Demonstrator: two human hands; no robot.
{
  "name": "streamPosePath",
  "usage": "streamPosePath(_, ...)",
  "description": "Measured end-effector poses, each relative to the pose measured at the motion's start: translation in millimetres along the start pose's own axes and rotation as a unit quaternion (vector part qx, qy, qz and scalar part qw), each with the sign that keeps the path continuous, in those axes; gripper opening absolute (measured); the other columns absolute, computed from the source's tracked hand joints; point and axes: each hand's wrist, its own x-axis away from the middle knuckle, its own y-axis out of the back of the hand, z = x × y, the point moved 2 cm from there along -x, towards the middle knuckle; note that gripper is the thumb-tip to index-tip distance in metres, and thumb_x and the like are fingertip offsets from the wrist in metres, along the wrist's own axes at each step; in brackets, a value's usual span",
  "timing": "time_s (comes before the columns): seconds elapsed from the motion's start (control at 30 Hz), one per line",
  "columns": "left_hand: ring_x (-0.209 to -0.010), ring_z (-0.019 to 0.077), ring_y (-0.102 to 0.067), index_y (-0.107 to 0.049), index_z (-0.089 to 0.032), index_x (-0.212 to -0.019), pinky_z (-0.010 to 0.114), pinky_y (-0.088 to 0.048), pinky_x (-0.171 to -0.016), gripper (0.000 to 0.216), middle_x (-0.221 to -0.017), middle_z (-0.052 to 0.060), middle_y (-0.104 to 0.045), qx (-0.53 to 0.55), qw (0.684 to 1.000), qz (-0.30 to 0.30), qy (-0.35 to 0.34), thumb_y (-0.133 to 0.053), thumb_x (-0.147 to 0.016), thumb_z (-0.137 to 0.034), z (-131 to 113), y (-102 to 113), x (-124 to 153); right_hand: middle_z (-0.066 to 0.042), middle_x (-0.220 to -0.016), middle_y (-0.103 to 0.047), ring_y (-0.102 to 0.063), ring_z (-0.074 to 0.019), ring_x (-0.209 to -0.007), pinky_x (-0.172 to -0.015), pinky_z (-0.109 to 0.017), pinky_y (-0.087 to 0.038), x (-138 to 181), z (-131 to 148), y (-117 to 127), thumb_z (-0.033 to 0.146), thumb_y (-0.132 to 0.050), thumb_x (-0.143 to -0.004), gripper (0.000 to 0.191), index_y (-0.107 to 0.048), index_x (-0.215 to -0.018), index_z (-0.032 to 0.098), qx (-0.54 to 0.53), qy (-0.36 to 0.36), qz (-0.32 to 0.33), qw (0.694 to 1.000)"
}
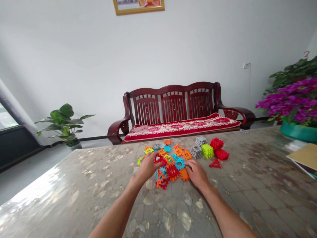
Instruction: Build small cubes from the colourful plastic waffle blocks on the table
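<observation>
A loose pile of flat, notched plastic building pieces in red, orange, blue, yellow and grey lies on the table. My left hand is at the pile's left side, its thumb and fingers closed around a red building piece. At the right side, my right hand has its fingers bent and a little apart. Its fingertips reach the edge of a blue ring-shaped piece, above an orange piece. Part of the pile is hidden behind my left hand.
Right of the pile stand stacks of grey pieces, yellow-green pieces and red pieces. A single red triangle lies before them. A flower pot and a brown folder sit at the table's right. Beyond is a wooden bench.
</observation>
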Motion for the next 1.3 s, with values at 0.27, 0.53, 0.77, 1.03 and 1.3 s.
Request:
streamPosePath(0.27, -0.100, 0.0188, -0.062, -0.062, -0.022, -0.108, 0.029, -0.045, -0.087, 0.026, -0.110, 0.006, -0.066, 0.006, 0.997, -0.026, 0.072, -0.052, -0.085, -0.030, 22, -5, 9, -0.006, -0.107, -0.068, -0.059, -0.0201, -0.105, -0.097, -0.032, -0.042, 0, 0, 0, 0.019, -0.046, -0.084, 0.027, -0.070, -0.095, 0.023, -0.002, -0.008, 0.001, 1.000)
streamPosePath(0.53, -0.090, 0.0160, -0.065, -0.067, -0.021, -0.096, 0.024, -0.045, -0.076, 0.022, -0.096, 0.003, -0.071, 0.014, 0.985, -0.029, 0.169, -0.050, -0.084, -0.023, 56, -29, 31, -0.006, -0.105, -0.068, -0.059, -0.0203, -0.105, -0.097, -0.032, -0.042, 0, 4, 2, 0.018, -0.046, -0.083, 0.028, -0.071, -0.094, 0.022, 0.001, -0.004, -0.007, 1.000)
streamPosePath(0.77, -0.102, 0.0167, -0.062, -0.068, -0.025, -0.097, 0.024, -0.045, -0.083, 0.023, -0.110, 0.001, -0.069, 0.022, 0.981, -0.053, 0.184, -0.049, -0.084, -0.023, 56, -36, 39, -0.007, -0.104, -0.068, -0.060, -0.0212, -0.102, -0.095, -0.034, -0.044, 2, 2, 0, 0.019, -0.044, -0.084, 0.027, -0.070, -0.093, 0.022, 0.005, 0.006, -0.023, 1.000)
streamPosePath(1.03, -0.098, 0.0162, -0.062, -0.069, -0.026, -0.094, 0.025, -0.045, -0.082, 0.023, -0.107, 0.000, -0.069, 0.033, 0.985, -0.048, 0.163, -0.049, -0.084, -0.024, 55, -34, 39, -0.007, -0.114, -0.066, -0.056, -0.0226, -0.108, -0.095, -0.038, -0.041, 12, 28, 10, 0.021, -0.047, -0.088, 0.028, -0.066, -0.108, 0.022, 0.101, 0.053, -0.067, 0.991)
streamPosePath(1.3, -0.096, 0.0159, -0.062, -0.070, -0.027, -0.095, 0.024, -0.044, -0.078, 0.024, -0.107, 0.000, -0.069, 0.030, 0.984, -0.042, 0.171, -0.048, -0.084, -0.025, 54, -36, 40, -0.007, -0.120, -0.064, -0.053, -0.0250, -0.112, -0.099, -0.040, -0.037, 28, 75, 0, 0.039, -0.067, -0.079, 0.041, -0.062, -0.118, 0.024, 0.134, 0.096, -0.058, 0.985)
